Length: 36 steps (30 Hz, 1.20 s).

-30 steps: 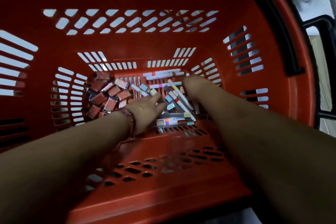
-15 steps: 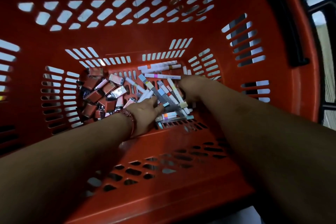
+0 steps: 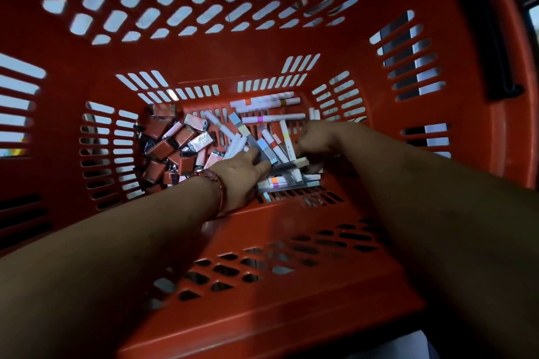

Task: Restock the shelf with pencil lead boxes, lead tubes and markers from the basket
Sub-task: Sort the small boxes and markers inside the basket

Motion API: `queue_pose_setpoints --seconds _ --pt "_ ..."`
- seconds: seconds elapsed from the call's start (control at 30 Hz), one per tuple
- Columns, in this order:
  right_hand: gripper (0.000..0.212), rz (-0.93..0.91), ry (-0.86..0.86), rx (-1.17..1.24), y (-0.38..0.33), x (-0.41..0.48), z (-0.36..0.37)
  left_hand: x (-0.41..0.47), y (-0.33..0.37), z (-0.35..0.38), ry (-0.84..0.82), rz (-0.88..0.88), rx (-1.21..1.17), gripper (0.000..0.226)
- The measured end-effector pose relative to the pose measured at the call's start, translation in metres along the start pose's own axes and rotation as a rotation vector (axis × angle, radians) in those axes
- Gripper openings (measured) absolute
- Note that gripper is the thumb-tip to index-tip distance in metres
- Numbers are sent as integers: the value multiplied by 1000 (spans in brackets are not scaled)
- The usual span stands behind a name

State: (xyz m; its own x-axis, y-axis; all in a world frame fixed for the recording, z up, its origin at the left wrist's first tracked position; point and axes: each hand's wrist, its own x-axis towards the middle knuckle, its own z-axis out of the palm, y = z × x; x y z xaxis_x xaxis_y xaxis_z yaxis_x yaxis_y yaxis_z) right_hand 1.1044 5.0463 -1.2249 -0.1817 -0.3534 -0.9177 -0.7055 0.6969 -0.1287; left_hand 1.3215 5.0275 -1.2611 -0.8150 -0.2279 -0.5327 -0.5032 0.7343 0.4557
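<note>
Two hands reach into the red basket [image 3: 262, 58]. The left hand [image 3: 242, 175] lays straight fingers on the markers [image 3: 272, 144] heaped at the floor's 3 o'clock side. The right hand [image 3: 318, 140] curls its fingers among them, grip unclear. Pencil lead boxes [image 3: 172, 143] lie piled at 9 o'clock.

The slotted basket [image 3: 262, 61] is red-orange. At left, boxes [image 3: 163, 148] are rust-red and silver foil; at right, white markers [image 3: 274, 118] carry pink, blue, orange and yellow bands.
</note>
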Motion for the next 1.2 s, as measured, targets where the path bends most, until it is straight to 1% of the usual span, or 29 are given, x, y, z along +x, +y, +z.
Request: queue_pose_setpoints --seconds 0.1,0.2,0.27,0.33,0.37,0.47,0.5,0.57,0.63,0.67,0.77,0.83,0.87,0.9,0.93,0.97,1.0,1.03,1.07,1.1,1.2 --pt "13 -10 -43 133 0 -2 -2 -1 0 0 8 7 -11 43" --pt "10 -42 4 167 -1 -3 -5 -1 1 -2 -1 5 -17 42" --pt "14 -56 8 224 -1 -2 -5 -1 2 -2 -4 3 -25 41" --pt "23 -74 -6 266 -2 -2 -4 -2 3 -2 -2 3 -29 40" --pt "26 -75 -19 261 -2 -1 -3 -1 3 -2 -3 2 -28 39" --pt "20 -78 -28 185 -6 -2 -1 -2 1 -2 0 8 -55 34" --pt "19 -77 -1 173 -7 -3 -2 -3 0 -3 -1 14 -63 31" --pt "15 -88 116 167 -7 -5 -9 -5 -3 -6 -8 24 -95 24" --pt "8 -91 260 247 -7 -7 -17 -8 -8 -11 -31 2 -138 19" --pt "8 -92 311 308 -7 -10 -21 -9 -10 -14 -41 -7 -157 19" --pt "11 -97 338 454 -10 -21 -25 -12 -14 -28 -4 -73 -236 18" --pt "14 -119 260 584 -19 -29 -25 -14 -16 -42 105 -189 -330 18" --pt "18 -136 182 659 -24 -31 -23 -15 -18 -49 169 -254 -445 25" --pt "21 -160 93 719 -31 -34 -21 -16 -20 -56 205 -291 -616 39" --pt "24 -178 10 754 -38 -35 -16 -19 -22 -62 201 -297 -810 57" --pt "24 -195 -60 770 -46 -36 -12 -22 -25 -67 169 -292 -948 76" --pt "23 -213 -108 773 -54 -39 -7 -25 -27 -71 132 -271 -994 91" --pt "22 -229 -140 777 -61 -39 -3 -27 -28 -75 99 -240 -996 96" --pt "23 -246 -163 786 -68 -41 1 -30 -28 -78 88 -213 -982 94" --pt "24 -259 -176 808 -73 -42 5 -33 -27 -81 92 -201 -966 86" --pt "28 -290 -223 949 -83 -44 13 -41 -32 -86 156 -247 -945 62"
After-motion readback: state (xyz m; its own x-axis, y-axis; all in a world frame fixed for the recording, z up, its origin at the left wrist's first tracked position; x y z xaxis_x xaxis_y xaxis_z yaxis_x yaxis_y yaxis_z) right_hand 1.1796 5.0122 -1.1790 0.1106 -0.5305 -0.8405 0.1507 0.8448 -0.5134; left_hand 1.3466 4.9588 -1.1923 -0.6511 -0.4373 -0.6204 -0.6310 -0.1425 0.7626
